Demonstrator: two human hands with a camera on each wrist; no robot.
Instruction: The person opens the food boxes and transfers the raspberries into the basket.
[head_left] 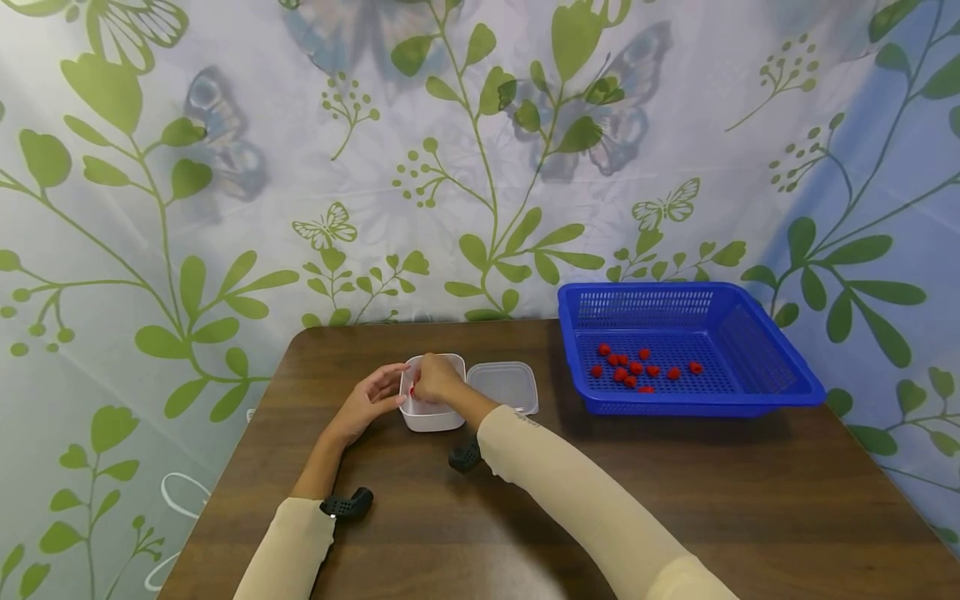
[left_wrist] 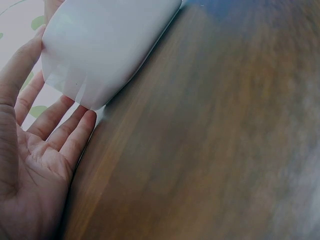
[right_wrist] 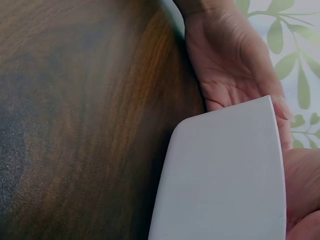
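A small white plastic container stands at the table's far side. My left hand is at its left side, thumb and fairly straight fingers touching the wall near a corner; the left wrist view shows the fingertips against the white side. My right hand reaches over the rim into the container, fingers bent down. A bit of a small red berry shows inside, right by those fingers. The right fingertips are hidden, so I cannot tell whether they pinch it. In the right wrist view the container's wall covers much of both hands.
A clear lid lies right of the container, partly behind the right forearm. Farther right, a blue plastic basket holds several red berries. The brown wooden table meets a curtain printed with leaves and butterflies.
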